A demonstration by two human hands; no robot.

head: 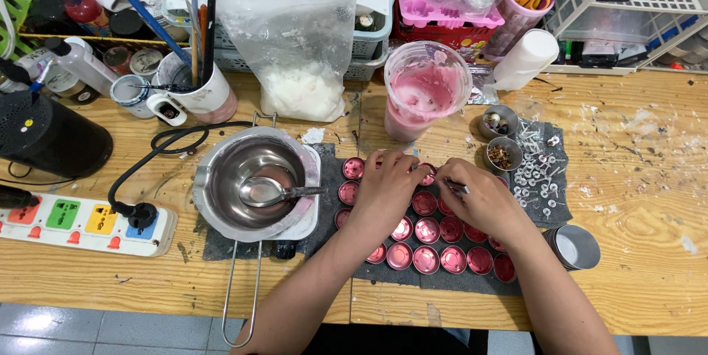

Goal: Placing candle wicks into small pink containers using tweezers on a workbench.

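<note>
At centre frame, the left hand (pixel 385 187) lay curled over the pink tealight cups (pixel 428 231). The right hand (pixel 479 196) pinched a thin metal tool (pixel 455 188) just beside it, above the dark mat (pixel 335 193).

Under both hands, small glossy metal cups (pixel 427 230) sit on matt dark cloth (pixel 335 178); left of the left hand (pixel 385 190), a shiny steel pot (pixel 254 178); rough wood table (pixel 634 178) beyond.

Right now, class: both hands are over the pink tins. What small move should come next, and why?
Probably lower the tweezers in the right hand into the top-row tin, which the left hand steadies; both hands already meet over it, and loose wicks lie beside them.
</note>
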